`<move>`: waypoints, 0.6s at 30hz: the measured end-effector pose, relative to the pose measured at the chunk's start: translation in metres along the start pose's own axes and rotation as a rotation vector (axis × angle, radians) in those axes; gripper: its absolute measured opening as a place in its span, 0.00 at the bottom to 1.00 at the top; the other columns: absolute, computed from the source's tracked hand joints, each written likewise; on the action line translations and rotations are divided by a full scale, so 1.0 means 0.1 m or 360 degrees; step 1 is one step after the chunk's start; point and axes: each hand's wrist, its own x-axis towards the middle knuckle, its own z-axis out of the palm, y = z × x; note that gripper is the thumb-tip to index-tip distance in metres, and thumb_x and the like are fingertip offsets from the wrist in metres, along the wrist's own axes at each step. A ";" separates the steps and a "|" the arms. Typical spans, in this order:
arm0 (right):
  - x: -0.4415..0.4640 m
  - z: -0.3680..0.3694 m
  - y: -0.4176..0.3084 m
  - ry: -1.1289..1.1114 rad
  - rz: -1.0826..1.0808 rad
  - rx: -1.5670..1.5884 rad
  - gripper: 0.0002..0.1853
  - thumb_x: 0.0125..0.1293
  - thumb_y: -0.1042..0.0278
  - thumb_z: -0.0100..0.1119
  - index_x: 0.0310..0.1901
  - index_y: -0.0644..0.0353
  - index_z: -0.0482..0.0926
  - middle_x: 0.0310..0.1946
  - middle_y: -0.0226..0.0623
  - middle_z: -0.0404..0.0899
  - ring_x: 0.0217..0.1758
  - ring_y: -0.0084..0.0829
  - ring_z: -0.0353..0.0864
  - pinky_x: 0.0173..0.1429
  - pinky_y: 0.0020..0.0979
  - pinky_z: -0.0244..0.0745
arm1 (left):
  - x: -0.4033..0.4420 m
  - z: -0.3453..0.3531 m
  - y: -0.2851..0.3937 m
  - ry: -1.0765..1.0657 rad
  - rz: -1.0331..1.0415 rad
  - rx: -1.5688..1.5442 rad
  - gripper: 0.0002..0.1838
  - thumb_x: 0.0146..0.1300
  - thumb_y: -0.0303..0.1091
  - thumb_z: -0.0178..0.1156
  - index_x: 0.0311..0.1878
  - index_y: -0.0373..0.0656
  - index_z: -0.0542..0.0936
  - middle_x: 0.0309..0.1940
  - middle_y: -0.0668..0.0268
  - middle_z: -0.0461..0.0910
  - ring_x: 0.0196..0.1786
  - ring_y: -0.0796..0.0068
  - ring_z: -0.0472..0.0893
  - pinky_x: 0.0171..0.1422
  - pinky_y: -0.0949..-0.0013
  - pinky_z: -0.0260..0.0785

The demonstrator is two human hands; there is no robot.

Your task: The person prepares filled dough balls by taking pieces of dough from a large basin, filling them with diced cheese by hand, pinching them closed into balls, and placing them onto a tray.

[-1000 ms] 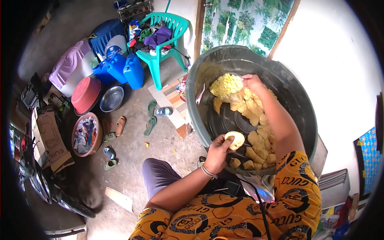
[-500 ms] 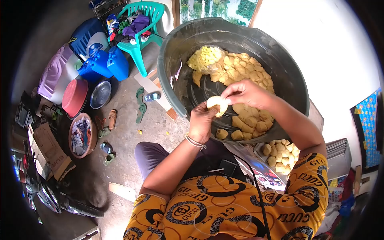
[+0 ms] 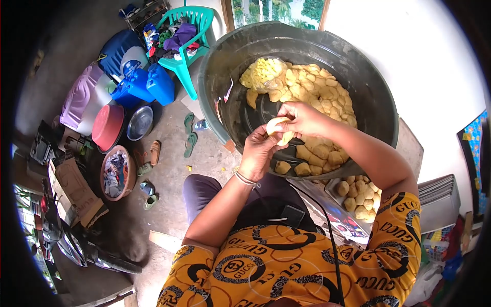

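Over the near side of a large black tub, my left hand and my right hand pinch a flattened, pale yellow piece of dough between them. It looks partly folded; the fingers cover some of it. Inside the tub lie many yellow dough pieces, spread along the far and right sides. A plastic bag of small yellow chunks rests at the tub's far left. Close to the near rim sit a few separate dough lumps.
Below the tub at right is a tray of rounded dough balls. To the left stand a green chair heaped with clothes, blue jugs, a basin of cloth and slippers. A motorcycle is at lower left.
The dough was a flat round facing up; now it is bent over between my fingers. My right hand has shifted slightly left, nearer my left hand. The view has turned a little.
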 end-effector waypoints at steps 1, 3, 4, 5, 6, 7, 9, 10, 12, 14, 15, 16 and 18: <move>0.02 -0.01 0.02 0.0012 -0.0059 0.0056 0.14 0.61 0.66 0.63 0.41 0.66 0.72 0.26 0.31 0.74 0.23 0.17 0.72 0.23 0.21 0.68 | 0.00 0.01 0.00 -0.0012 -0.0003 0.0017 0.10 0.62 0.27 0.60 0.46 0.38 0.75 0.41 0.65 0.80 0.42 0.75 0.81 0.44 0.71 0.76; 0.01 -0.03 0.04 -0.0002 -0.0047 0.0124 0.10 0.63 0.67 0.60 0.39 0.65 0.74 0.28 0.29 0.76 0.27 0.17 0.73 0.26 0.19 0.70 | 0.04 -0.01 0.00 -0.0018 0.0040 0.0036 0.09 0.62 0.28 0.60 0.46 0.39 0.75 0.41 0.64 0.80 0.43 0.73 0.81 0.44 0.70 0.78; 0.00 -0.04 0.01 0.0009 -0.0049 0.0157 0.10 0.63 0.68 0.60 0.41 0.65 0.75 0.29 0.30 0.76 0.27 0.17 0.73 0.27 0.19 0.70 | 0.05 -0.02 0.01 -0.0024 0.0065 0.0042 0.09 0.63 0.28 0.59 0.45 0.39 0.75 0.41 0.63 0.80 0.43 0.72 0.81 0.44 0.69 0.78; 0.01 -0.05 -0.02 0.0019 -0.0050 0.0189 0.11 0.63 0.68 0.60 0.42 0.65 0.75 0.30 0.30 0.77 0.27 0.18 0.73 0.27 0.19 0.70 | 0.06 -0.02 0.03 -0.0019 0.0104 0.0025 0.08 0.63 0.28 0.59 0.44 0.39 0.74 0.40 0.63 0.80 0.42 0.72 0.82 0.42 0.70 0.79; 0.01 -0.06 -0.04 0.0030 -0.0051 0.0219 0.11 0.64 0.68 0.60 0.43 0.66 0.75 0.30 0.30 0.77 0.28 0.18 0.74 0.28 0.19 0.71 | 0.08 -0.03 0.05 0.0010 0.0117 0.0024 0.08 0.63 0.28 0.59 0.44 0.39 0.74 0.40 0.63 0.80 0.41 0.71 0.82 0.42 0.70 0.79; -0.02 -0.06 -0.07 0.0036 -0.0182 0.0267 0.16 0.63 0.60 0.61 0.45 0.63 0.78 0.32 0.35 0.80 0.25 0.20 0.76 0.30 0.23 0.72 | 0.10 -0.04 0.07 0.0041 0.0131 0.0021 0.08 0.63 0.28 0.59 0.44 0.39 0.74 0.39 0.63 0.80 0.41 0.71 0.82 0.41 0.70 0.79; -0.08 -0.07 -0.13 0.0135 -0.0393 -0.0269 0.20 0.58 0.59 0.65 0.47 0.63 0.77 0.36 0.38 0.80 0.29 0.23 0.78 0.33 0.27 0.73 | 0.13 -0.09 0.08 0.0109 0.0144 0.0001 0.07 0.63 0.26 0.58 0.43 0.39 0.74 0.40 0.62 0.80 0.41 0.70 0.82 0.41 0.67 0.79; -0.13 -0.06 -0.22 0.0180 -0.0496 -0.0535 0.22 0.56 0.58 0.67 0.49 0.63 0.77 0.38 0.40 0.79 0.30 0.25 0.78 0.35 0.29 0.74 | 0.14 -0.09 0.08 0.0131 0.0166 -0.0041 0.07 0.63 0.26 0.58 0.43 0.38 0.74 0.40 0.61 0.80 0.41 0.70 0.82 0.41 0.67 0.79; -0.18 0.02 -0.29 0.0190 -0.0484 -0.0573 0.27 0.49 0.60 0.71 0.49 0.63 0.76 0.38 0.41 0.76 0.34 0.33 0.79 0.40 0.33 0.74 | 0.16 -0.09 0.08 0.0179 0.0206 -0.0122 0.06 0.63 0.26 0.57 0.43 0.38 0.74 0.40 0.61 0.80 0.41 0.69 0.82 0.42 0.65 0.79; -0.13 0.09 -0.20 0.0318 -0.0757 -0.0796 0.26 0.48 0.62 0.70 0.49 0.62 0.76 0.36 0.40 0.75 0.35 0.36 0.78 0.40 0.33 0.74 | 0.16 -0.13 0.06 0.0162 0.0181 -0.0056 0.06 0.64 0.25 0.57 0.43 0.37 0.73 0.41 0.60 0.80 0.41 0.69 0.82 0.42 0.64 0.79; -0.12 0.10 -0.18 0.0340 -0.0787 -0.0873 0.20 0.51 0.66 0.66 0.45 0.62 0.76 0.35 0.41 0.73 0.36 0.41 0.77 0.40 0.36 0.74 | 0.15 -0.15 0.06 0.0155 0.0169 -0.0022 0.06 0.64 0.25 0.56 0.44 0.37 0.73 0.41 0.60 0.80 0.42 0.68 0.81 0.42 0.64 0.79; -0.11 0.12 -0.19 0.0336 -0.0765 -0.0941 0.17 0.52 0.68 0.64 0.44 0.62 0.76 0.35 0.41 0.73 0.36 0.42 0.77 0.40 0.37 0.74 | 0.15 -0.16 0.06 0.0191 0.0157 -0.0017 0.07 0.64 0.25 0.56 0.44 0.37 0.73 0.42 0.60 0.79 0.41 0.68 0.81 0.43 0.63 0.80; -0.14 0.20 -0.22 0.0322 -0.0725 -0.1083 0.12 0.55 0.70 0.60 0.41 0.63 0.76 0.35 0.42 0.73 0.36 0.44 0.77 0.41 0.39 0.74 | 0.15 -0.18 0.04 0.0266 0.0141 -0.0010 0.07 0.64 0.24 0.54 0.45 0.37 0.72 0.42 0.60 0.79 0.41 0.67 0.81 0.43 0.63 0.80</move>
